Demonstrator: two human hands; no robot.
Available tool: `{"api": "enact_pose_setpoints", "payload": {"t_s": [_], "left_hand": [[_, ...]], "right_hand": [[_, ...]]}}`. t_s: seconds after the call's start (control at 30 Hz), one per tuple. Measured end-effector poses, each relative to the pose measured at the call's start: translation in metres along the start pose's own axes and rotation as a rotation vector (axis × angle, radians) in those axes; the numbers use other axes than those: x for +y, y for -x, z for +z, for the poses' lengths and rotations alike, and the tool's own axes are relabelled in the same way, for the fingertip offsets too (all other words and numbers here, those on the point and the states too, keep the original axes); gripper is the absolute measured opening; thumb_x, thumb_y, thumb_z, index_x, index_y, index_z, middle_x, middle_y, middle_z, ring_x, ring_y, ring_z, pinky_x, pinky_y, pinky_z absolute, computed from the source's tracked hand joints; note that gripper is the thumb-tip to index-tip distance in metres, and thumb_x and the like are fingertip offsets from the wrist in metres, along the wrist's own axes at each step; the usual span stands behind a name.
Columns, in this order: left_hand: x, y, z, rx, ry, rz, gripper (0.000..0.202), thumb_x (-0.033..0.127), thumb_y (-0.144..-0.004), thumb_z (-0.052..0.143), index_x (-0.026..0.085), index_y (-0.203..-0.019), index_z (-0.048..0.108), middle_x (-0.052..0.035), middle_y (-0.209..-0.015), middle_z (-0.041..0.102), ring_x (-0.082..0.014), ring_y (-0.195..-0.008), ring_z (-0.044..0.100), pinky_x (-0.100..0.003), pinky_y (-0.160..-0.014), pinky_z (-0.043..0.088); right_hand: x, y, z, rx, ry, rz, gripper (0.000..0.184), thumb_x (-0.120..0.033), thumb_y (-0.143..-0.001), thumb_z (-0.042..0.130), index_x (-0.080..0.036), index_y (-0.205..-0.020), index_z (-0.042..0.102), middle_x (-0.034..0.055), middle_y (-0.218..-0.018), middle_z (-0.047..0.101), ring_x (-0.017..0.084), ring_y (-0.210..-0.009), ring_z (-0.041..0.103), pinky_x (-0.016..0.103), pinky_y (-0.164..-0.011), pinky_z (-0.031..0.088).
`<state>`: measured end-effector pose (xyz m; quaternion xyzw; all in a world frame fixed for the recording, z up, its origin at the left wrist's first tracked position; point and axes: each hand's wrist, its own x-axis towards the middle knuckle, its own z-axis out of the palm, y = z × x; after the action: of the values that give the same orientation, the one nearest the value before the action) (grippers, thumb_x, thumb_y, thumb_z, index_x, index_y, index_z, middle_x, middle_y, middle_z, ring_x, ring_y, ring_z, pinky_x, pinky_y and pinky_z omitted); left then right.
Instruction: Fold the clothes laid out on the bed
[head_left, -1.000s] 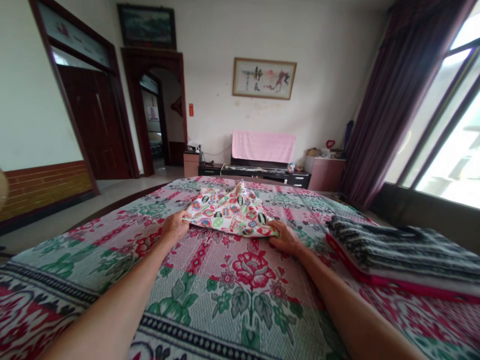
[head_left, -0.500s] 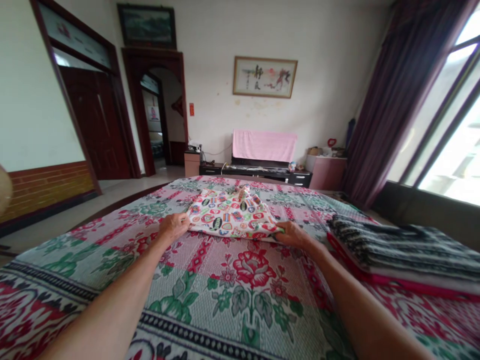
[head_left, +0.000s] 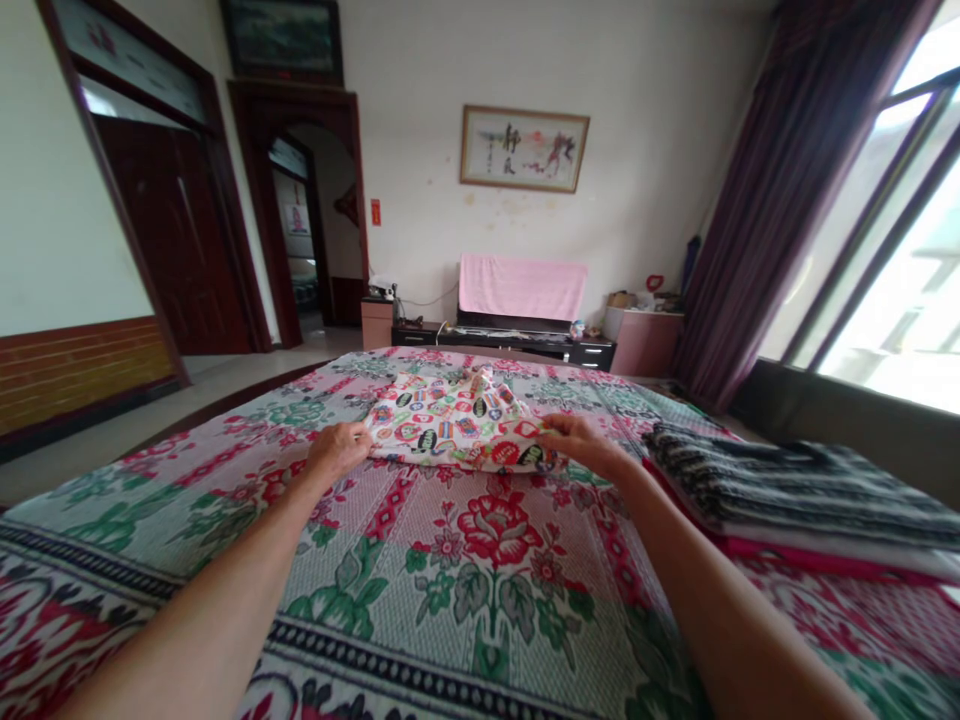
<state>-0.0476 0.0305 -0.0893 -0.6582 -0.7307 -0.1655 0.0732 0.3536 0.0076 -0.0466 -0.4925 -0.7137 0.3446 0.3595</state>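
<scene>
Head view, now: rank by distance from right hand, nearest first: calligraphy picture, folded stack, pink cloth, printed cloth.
From the right hand:
1. Printed cloth: its right end is in the fingers.
2. Folded stack: off to the right.
3. Pink cloth: ahead, across the room.
4. Calligraphy picture: above and behind the pink cloth.

Gold-framed white rectangular picture (head_left: 551, 170): a large black Chinese character reads "静"; the one below and the smaller script stay unclear.
White cloth with multicoloured badge print (head_left: 450, 428): lettering too small to read.
Small upright red slip (head_left: 376, 212): markings illegible.
</scene>
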Motion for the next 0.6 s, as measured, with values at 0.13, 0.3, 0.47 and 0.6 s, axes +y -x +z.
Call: {"api": "enact_pose_setpoints", "payload": {"t_s": [0.13,0.3,0.47,0.6], "left_hand": [[0.001,0.001,0.001,0.035,0.010,0.006,0.039,0.037,-0.082,0.039,0.027,-0.094,0.074,-0.0065,-0.092,0.075,-0.0228,-0.087,0.067,-0.027,-0.068,0.044],[0.002,0.002,0.003,0.051,0.001,-0.005,0.039,0.039,-0.082,0.040,0.026,-0.095,0.074,-0.0064,-0.088,0.075,-0.0226,-0.083,0.067,-0.027,-0.065,0.044],[-0.002,0.000,0.007,0.067,0.035,-0.017,0.034,0.035,-0.080,0.044,0.026,-0.095,0.073,-0.0062,-0.086,0.074,-0.0242,-0.082,0.067,-0.029,-0.066,0.045],[-0.002,-0.003,0.008,0.173,0.058,0.065,0.035,0.025,-0.072,0.051,0.022,-0.100,0.071,-0.0079,-0.097,0.072,-0.0252,-0.092,0.064,-0.032,-0.079,0.048]], "right_hand": [[0.007,-0.018,0.009,0.435,0.170,-0.001,0.048,-0.039,-0.067,0.068,-0.021,-0.111,0.064,0.0030,-0.089,0.071,0.016,-0.072,0.063,0.024,-0.061,0.047],[0.035,-0.021,-0.004,0.708,0.425,0.213,0.032,-0.031,-0.079,0.052,-0.015,-0.099,0.072,0.0079,-0.085,0.072,0.019,-0.077,0.064,0.026,-0.066,0.045],[0.055,-0.010,-0.005,0.514,0.624,0.238,0.025,-0.026,-0.076,0.052,-0.018,-0.077,0.076,0.0033,-0.065,0.067,0.018,-0.071,0.061,0.023,-0.062,0.041],[0.055,-0.011,0.003,0.402,0.663,0.242,0.031,-0.037,-0.081,0.052,-0.020,-0.075,0.076,0.0035,-0.068,0.068,0.017,-0.073,0.061,0.023,-0.064,0.040]]}}
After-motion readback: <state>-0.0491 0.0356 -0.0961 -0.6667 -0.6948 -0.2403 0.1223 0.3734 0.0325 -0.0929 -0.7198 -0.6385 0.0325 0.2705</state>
